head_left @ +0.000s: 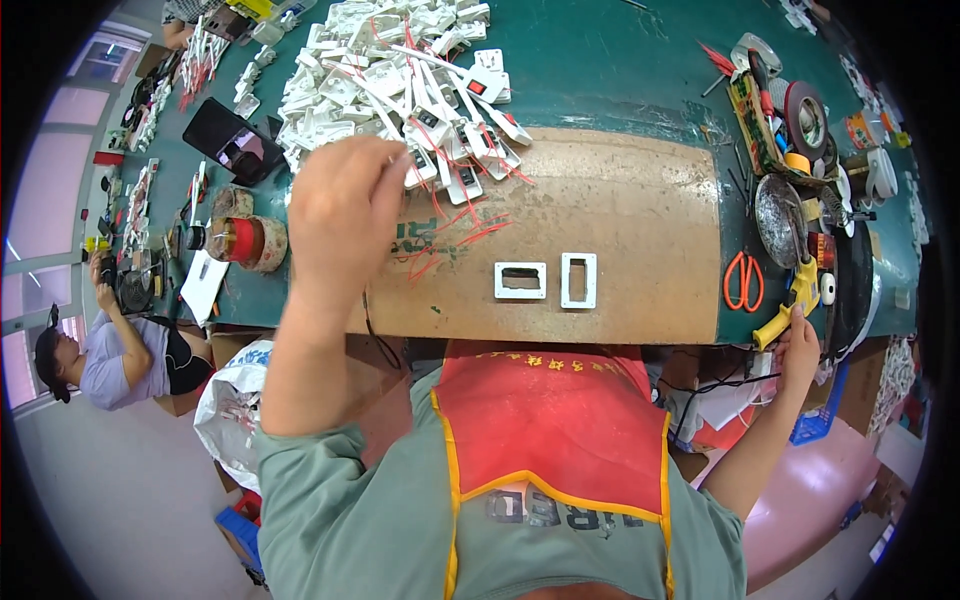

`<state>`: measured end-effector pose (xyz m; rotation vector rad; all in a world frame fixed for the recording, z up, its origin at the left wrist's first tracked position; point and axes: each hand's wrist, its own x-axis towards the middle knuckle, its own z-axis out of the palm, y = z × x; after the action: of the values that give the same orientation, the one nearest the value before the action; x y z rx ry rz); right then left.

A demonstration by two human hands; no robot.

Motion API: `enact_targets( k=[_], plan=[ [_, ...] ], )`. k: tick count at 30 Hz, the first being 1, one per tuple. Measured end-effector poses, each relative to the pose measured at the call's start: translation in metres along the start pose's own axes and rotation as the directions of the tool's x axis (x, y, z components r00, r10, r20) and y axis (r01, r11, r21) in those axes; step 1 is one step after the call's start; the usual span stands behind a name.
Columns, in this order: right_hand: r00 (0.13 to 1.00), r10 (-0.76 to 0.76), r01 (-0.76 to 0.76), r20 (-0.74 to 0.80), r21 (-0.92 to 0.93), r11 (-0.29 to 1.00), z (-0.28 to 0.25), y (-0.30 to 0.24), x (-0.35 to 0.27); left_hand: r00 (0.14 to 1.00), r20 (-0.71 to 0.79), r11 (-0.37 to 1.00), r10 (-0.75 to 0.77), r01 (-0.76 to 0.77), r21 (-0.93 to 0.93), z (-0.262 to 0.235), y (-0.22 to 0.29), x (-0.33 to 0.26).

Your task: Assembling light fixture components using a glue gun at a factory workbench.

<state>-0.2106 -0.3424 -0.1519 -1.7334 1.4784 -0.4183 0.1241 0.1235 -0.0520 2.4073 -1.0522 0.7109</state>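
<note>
My left hand (345, 205) is raised over the near left edge of a pile of white plastic housings (340, 90), several fitted with red wires. Its fingers are curled together, and whatever may be between them is hidden. Two white rectangular frames (520, 281) lie apart on the brown board (630, 200), one lengthwise and one upright. On the right, my right hand (797, 345) is at the handle of a yellow gun-shaped tool (787, 308), with the fingers closed against it. The tool's front end points toward a round metal dish (779, 220).
Orange-handled scissors (743, 282) lie between the board and the yellow tool. Tape rolls (806, 120) and small tools crowd the far right. At left stand a phone on a stand (240, 145) and a red-banded tape roll (243, 240). Another person (130, 350) sits farther left.
</note>
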Motion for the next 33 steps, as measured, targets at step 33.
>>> enact_targets(
  k=[33],
  plan=[
    [0.798, -0.475, 0.319, 0.37, 0.409, 0.855, 0.103, -0.044, -0.129, 0.791, 0.54, 0.675, -0.288, 0.568, -0.471, -0.003, 0.049, 0.019]
  ],
)
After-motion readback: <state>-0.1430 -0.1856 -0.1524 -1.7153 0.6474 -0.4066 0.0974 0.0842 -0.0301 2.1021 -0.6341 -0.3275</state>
